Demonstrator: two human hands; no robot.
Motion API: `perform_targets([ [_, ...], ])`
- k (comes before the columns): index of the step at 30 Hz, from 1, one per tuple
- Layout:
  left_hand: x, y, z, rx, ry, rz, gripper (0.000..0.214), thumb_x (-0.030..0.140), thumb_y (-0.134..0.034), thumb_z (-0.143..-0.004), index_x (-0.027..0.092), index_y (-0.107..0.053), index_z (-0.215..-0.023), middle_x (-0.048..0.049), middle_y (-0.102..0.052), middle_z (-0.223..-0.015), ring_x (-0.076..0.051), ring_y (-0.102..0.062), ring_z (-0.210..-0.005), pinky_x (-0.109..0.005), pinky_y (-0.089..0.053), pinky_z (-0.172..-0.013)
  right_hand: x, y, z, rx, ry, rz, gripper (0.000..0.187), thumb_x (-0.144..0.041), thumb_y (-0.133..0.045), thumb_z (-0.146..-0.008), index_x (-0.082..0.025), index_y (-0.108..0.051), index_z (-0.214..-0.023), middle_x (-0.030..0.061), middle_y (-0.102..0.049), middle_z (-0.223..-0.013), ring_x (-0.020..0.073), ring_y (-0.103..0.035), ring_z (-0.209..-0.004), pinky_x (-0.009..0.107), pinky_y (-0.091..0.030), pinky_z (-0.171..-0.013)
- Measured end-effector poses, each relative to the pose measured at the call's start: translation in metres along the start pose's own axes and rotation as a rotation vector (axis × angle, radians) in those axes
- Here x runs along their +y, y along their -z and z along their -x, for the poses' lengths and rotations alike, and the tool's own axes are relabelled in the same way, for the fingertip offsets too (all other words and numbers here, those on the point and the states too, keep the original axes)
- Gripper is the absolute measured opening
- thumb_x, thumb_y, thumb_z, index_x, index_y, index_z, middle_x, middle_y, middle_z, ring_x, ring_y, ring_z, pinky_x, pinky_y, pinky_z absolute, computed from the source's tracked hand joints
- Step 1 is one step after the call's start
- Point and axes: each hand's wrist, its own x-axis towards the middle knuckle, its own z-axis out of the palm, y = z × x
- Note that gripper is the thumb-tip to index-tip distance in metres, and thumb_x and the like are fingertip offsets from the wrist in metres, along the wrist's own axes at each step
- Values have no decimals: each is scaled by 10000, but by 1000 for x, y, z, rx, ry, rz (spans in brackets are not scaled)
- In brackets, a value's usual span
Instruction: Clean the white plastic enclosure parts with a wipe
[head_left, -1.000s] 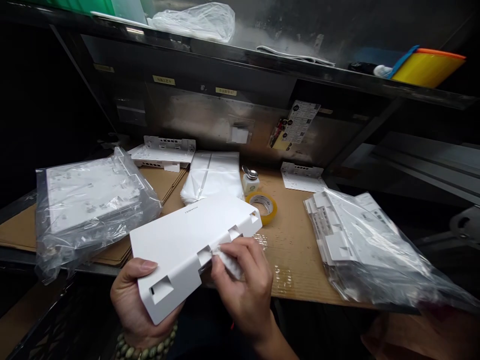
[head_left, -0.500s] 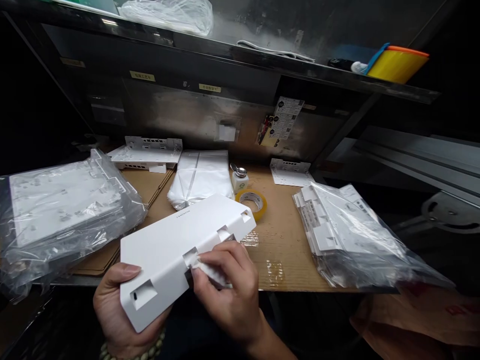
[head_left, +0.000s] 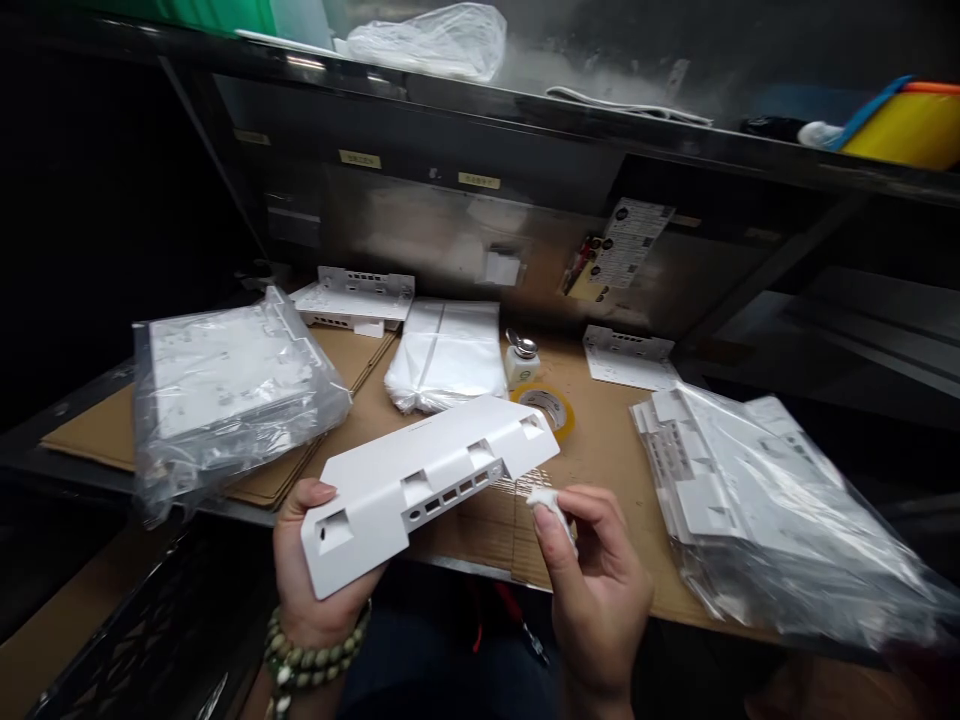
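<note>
My left hand grips a flat white plastic cover by its near corner, tilted so the slotted side edge faces me. My right hand is a little to the right of the cover, apart from it, pinching a small white wipe between thumb and fingers. A bead bracelet sits on my left wrist. Both hands hover over the near edge of a cardboard-covered bench.
Clear bags of white plastic parts lie at left and right. A white bagged stack, a small pump bottle, a yellow tape roll and loose white covers sit behind. A shelf overhangs the bench.
My right hand has drawn the wipe off the cover's edge and moved right, clear of it. My left hand has turned the cover so its slotted edge shows. The view shifted.
</note>
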Motion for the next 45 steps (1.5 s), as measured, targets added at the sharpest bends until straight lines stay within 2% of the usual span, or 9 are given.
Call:
perform_targets([
  [5, -5, -9, 7, 49, -43, 5, 597, 121, -534, -661, 117, -684, -1239, -120, -814, -869, -383, -779, -855, -584, -629, -835, -8, -13, 8, -110, 51, 22, 84, -189, -717, -888, -247, -695, -945, 14, -632, -923, 175, -623, -865, 282, -512, -723],
  [12, -20, -23, 13, 104, -216, -12, 656, 110, -535, -610, 175, -677, -1247, -39, -795, -791, -341, -782, -832, -527, -638, -864, -20, -53, 13, -297, 158, 3, 126, -147, -689, -885, -221, -678, -986, 22, -633, -929, 162, -634, -862, 290, -531, -769],
  [22, -26, -24, 17, 86, -317, 8, 681, 110, -563, -557, 194, -686, -1222, -51, -798, -1008, -348, -769, -921, -510, -627, -914, -28, -62, 19, -284, 231, 82, 130, -113, -678, -868, -206, -658, -957, 36, -647, -888, 185, -633, -833, 335, -518, -759],
  [27, -26, -27, 17, -15, -205, 53, 649, 116, -571, -567, 167, -695, -1202, -70, -797, -1038, -354, -754, -987, -481, -619, -948, -41, -69, 32, -296, 308, 52, 186, -89, -689, -813, -195, -662, -964, 21, -678, -852, 166, -638, -764, 328, -482, -712],
  [29, -24, -26, 16, -25, -167, 50, 642, 131, -571, -569, 154, -694, -1199, -80, -801, -1005, -363, -757, -967, -496, -626, -925, -43, -67, 33, -326, 275, -31, 195, -93, -689, -796, -202, -674, -957, 7, -668, -840, 155, -639, -746, 321, -484, -714],
  [32, -18, -25, 12, 64, -109, 22, 580, 147, -535, -609, 114, -705, -1162, -102, -800, -860, -365, -773, -863, -534, -642, -849, -41, -54, 27, -340, 155, -147, 185, -114, -688, -812, -223, -686, -961, -4, -634, -851, 140, -624, -743, 282, -495, -680],
  [36, -7, -24, 6, 142, 24, 2, 390, 146, -449, -683, 73, -744, -927, -153, -767, -706, -359, -775, -742, -542, -652, -740, -28, -29, 10, -181, 20, -111, 99, -154, -707, -871, -242, -697, -916, -6, -613, -878, 137, -598, -796, 239, -470, -647],
  [40, -1, -23, 2, 136, 85, 27, 323, 143, -430, -701, 73, -735, -782, -186, -761, -703, -380, -775, -751, -541, -652, -685, -13, -16, 3, -77, -62, -119, 44, -203, -718, -895, -238, -696, -908, -7, -593, -910, 139, -574, -852, 246, -469, -721],
  [45, -2, -22, -1, 127, 95, 32, 326, 149, -434, -698, 54, -735, -780, -218, -764, -735, -405, -773, -777, -576, -644, -706, -8, -17, 7, -106, -58, -104, 44, -212, -723, -894, -236, -690, -911, -4, -600, -915, 144, -575, -872, 250, -465, -724],
])
